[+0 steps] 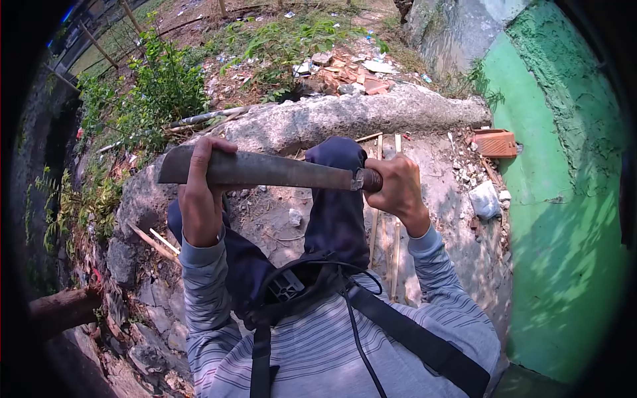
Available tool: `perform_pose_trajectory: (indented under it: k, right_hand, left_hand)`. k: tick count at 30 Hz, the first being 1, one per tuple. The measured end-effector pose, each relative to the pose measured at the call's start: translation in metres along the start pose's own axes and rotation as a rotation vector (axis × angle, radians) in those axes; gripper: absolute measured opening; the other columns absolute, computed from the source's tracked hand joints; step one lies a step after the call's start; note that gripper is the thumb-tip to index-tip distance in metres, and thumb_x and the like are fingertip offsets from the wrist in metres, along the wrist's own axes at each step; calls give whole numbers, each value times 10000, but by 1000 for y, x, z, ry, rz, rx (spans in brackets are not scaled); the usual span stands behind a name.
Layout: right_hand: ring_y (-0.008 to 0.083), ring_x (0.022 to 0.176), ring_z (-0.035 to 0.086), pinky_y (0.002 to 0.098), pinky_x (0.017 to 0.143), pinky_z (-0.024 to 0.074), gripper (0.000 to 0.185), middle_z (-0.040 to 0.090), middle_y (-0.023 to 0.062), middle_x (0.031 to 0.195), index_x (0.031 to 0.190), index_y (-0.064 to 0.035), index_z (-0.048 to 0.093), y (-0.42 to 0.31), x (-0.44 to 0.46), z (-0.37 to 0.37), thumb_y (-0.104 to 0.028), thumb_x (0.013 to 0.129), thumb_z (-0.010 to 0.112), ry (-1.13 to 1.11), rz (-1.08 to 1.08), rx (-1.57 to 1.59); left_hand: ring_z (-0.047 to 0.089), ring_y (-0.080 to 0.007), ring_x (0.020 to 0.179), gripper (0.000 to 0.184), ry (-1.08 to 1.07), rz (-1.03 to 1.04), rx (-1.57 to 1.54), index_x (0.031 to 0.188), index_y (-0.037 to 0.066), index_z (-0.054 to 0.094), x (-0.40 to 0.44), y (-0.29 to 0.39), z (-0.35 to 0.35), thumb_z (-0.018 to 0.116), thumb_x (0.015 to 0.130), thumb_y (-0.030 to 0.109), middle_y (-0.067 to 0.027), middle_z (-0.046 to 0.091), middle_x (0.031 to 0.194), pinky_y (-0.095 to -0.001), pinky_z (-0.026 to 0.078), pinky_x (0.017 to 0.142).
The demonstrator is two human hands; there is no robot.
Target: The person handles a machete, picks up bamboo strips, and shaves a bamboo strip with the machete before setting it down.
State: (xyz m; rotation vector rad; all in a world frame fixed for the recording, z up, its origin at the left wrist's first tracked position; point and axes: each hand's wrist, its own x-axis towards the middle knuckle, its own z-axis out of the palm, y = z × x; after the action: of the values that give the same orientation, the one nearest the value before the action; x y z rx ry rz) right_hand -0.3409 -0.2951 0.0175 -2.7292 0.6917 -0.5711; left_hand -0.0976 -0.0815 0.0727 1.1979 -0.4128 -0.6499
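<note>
A machete [279,170] with a broad, dark, worn blade lies nearly level across the view, above my knees. My right hand [399,189] is wrapped round its short brown handle. Near the blade's wide end, my left hand [198,209] grips it, with fingers over the upper edge; the palm side is partly hidden. Below, on the concrete ground, thin split wooden strips [396,259] lie by my leg. More pale strips [164,243] rest near my left forearm.
A rough concrete ledge [371,114] curves ahead, with rubble [352,73] and plants [159,93] beyond. To the right, a green wall [557,259] stands behind an orange brick [494,143] and a whitish lump [485,200]. A log [63,312] juts in from the left.
</note>
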Motion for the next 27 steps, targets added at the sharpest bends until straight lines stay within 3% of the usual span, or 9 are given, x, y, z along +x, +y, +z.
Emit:
perform_pose_trajectory:
  k: [9,12,15,18,19,20,22,23,27]
  right_hand:
    - [349,562,553,447,631,425,132,601,87,616,723,-139,611,-23,1,11,-210,630,671,21,-7,4]
    - [324,559,552,419,638,406,155,599,79,627,715,-124,597,-26,8,12,-232,646,683,140,-105,17]
    - [266,579,571,381,714,378,167,558,46,599,730,-113,586,-39,12,8,-214,825,677,396,-186,-29]
    - [267,515,510,356,670,363,223,570,51,596,680,-102,576,-44,14,9,-198,767,758,451,-172,-52]
    - [267,515,510,356,670,363,223,570,51,596,680,-102,576,-46,14,10,-198,767,758,446,-175,-49]
    - [264,507,498,354,667,355,239,561,51,586,670,-106,570,-47,14,10,-184,789,763,455,-177,-21]
    - [260,499,486,352,665,347,259,551,51,577,660,-110,564,-52,13,8,-170,810,768,459,-182,9]
    - [263,492,478,353,666,345,263,543,52,569,658,-110,560,-55,14,7,-170,810,765,452,-184,11]
    - [272,463,445,344,659,340,293,512,52,537,641,-112,546,-62,13,4,-193,808,773,418,-168,5]
  left_hand:
    - [649,-134,901,389,3,57,50,1027,17,659,-1,4,-29,448,1097,337,-60,637,991,-339,598,833]
    - [678,-210,991,437,-88,90,37,1070,-5,643,-5,28,-27,409,1097,364,-118,665,1037,-415,556,954]
    - [616,-412,1223,539,-180,453,-94,1247,-20,548,-2,36,-13,311,1088,438,-269,628,1224,-538,486,1058]
    - [607,-429,1226,537,-409,514,-509,1261,-13,534,-11,44,-19,317,1087,447,-273,609,1245,-572,457,1085]
    - [653,-389,1075,490,-294,533,-518,1203,28,548,-19,49,-11,320,1094,448,-209,634,1098,-549,490,1003]
    - [653,-389,1075,490,-289,536,-517,1203,28,548,-18,51,-13,320,1094,448,-209,634,1098,-549,490,1003]
    - [626,-286,859,422,-521,542,-692,1098,85,555,-17,54,-16,330,1102,442,-112,594,905,-459,502,856]
    - [525,-204,699,388,-431,545,-645,971,127,529,-20,59,-12,339,1107,437,-37,506,755,-377,447,740]
    - [492,-183,650,397,-508,545,-670,898,134,501,-14,62,-20,342,1106,433,-19,472,698,-361,426,720]
